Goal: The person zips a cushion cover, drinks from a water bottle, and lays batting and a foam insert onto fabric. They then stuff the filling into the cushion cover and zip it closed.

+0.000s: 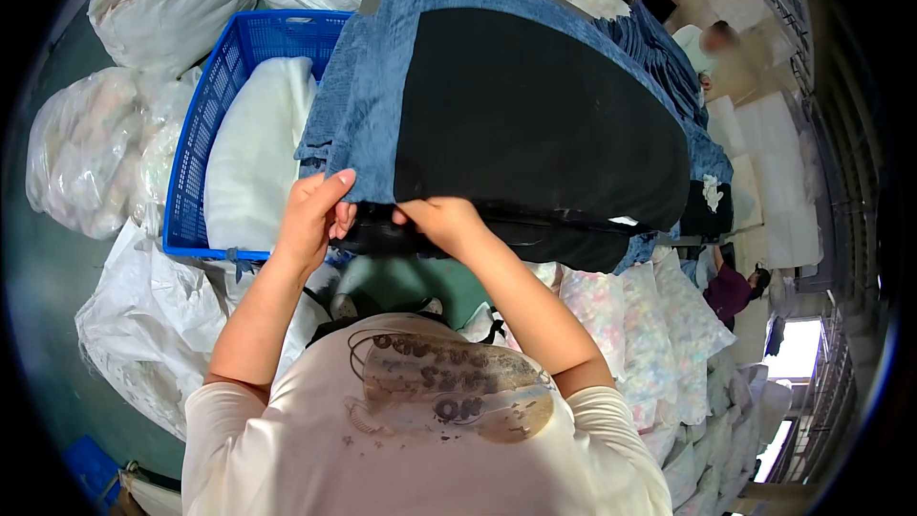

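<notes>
Spread out before me is a piece of blue denim-look cloth [368,105] with a large black panel [535,115] on it. My left hand [318,215] is closed on the near left corner of the blue cloth, thumb on top. A short way to the right, my right hand [444,222] grips the near edge where the black panel begins, its fingers curled and partly hidden under the edge. More black fabric [564,244] hangs below that edge. Layers of blue cloth show beneath at the left and along the far right side.
A blue plastic crate [196,134] with a white bundle [258,153] in it stands on the left. Filled clear bags [86,153] and white sacks [143,315] surround it. More filled bags [659,325] lie at right. Two people are farther off on the right.
</notes>
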`<state>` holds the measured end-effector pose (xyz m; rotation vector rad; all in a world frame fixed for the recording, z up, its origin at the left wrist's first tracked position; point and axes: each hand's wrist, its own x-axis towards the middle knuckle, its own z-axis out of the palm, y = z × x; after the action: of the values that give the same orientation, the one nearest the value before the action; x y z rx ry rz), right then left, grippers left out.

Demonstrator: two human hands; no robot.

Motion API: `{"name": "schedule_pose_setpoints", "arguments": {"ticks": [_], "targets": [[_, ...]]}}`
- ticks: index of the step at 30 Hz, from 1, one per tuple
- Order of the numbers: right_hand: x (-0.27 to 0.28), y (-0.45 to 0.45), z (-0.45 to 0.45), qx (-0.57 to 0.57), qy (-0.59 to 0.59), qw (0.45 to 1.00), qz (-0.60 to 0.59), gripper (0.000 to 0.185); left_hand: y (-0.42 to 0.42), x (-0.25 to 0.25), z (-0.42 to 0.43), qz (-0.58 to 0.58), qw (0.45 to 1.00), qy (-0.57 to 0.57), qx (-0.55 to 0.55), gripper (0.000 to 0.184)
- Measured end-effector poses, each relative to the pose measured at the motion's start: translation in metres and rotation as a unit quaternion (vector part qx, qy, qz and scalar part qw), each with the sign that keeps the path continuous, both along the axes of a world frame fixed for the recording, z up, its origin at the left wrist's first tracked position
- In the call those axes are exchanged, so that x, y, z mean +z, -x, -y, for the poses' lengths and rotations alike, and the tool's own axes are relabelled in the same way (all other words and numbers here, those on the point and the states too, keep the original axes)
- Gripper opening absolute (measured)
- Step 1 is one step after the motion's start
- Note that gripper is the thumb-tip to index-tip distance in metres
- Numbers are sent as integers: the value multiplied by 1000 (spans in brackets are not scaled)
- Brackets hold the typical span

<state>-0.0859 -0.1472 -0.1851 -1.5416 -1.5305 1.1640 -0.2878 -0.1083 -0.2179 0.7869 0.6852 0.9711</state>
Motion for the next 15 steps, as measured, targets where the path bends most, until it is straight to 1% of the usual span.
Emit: {"name": "schedule_pose_setpoints", "arguments": {"ticks": [3, 4, 7, 8, 10, 11, 12, 13, 15], "targets": [[0, 15, -5, 15, -11, 1000, -2, 28, 6, -1, 4, -12, 1000, 0, -12, 44], [14, 11, -7, 34, 97, 991, 81, 30, 8, 1, 5, -22, 1000, 3, -12, 44], [-2, 6, -4, 65, 96, 993, -10, 29, 9, 0, 7, -27, 1000, 11, -8, 43], [-5, 12, 6, 41, 23, 996, -79, 23, 9, 1, 8, -28, 999, 17, -6, 43], [-8, 15, 27, -33, -115, 992, -45, 12, 8, 4, 11, -32, 999, 23, -9, 42], [-10, 15, 39, -68, -183, 980, -27, 12, 8, 7, 12, -23, 999, 28, -5, 42], [-25, 9, 50, -126, -291, 948, 4, 18, 7, 9, 12, -14, 999, 33, 0, 42], [-30, 6, 54, -109, -352, 930, -8, 21, 7, 11, 14, -4, 999, 39, 3, 42], [-22, 13, 55, -4, -263, 960, 98, 28, 5, 12, 16, -26, 999, 37, 5, 42]]}}
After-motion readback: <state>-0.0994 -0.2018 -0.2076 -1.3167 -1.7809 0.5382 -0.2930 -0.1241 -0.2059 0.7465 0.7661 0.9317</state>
